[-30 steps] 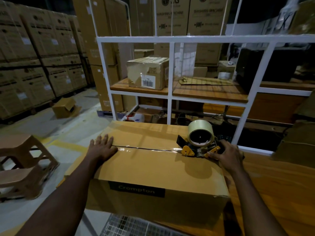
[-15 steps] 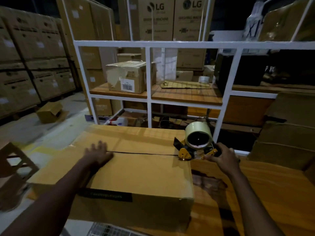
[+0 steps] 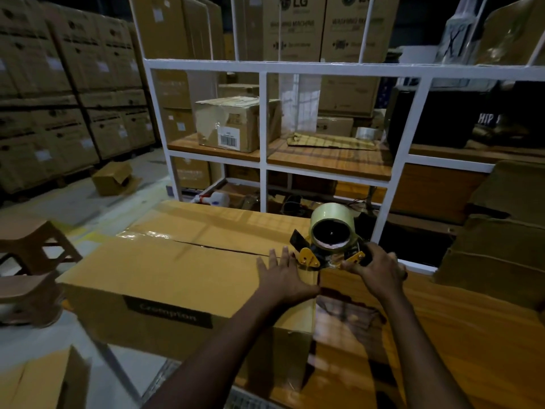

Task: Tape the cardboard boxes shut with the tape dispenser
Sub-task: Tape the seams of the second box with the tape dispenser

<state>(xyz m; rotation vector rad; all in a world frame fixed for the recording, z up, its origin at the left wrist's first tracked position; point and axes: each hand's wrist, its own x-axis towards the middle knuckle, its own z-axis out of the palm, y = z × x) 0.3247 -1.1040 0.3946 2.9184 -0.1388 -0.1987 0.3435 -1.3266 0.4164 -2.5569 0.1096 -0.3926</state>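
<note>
Brown cardboard box [image 3: 177, 270] | I see left hand [image 3: 284, 276] has slid right, fingers flat on top, beside yellow-black tape dispenser [image 3: 330, 243] | right hand [image 3: 377, 268] still grips its handle.

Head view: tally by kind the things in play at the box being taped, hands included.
cardboard box: 1, labelled Crompton
tape dispenser: 1, at the box's right end
hands: 2, the left hand flat on the box top, the right hand gripping the tape dispenser
Total: 4
</note>
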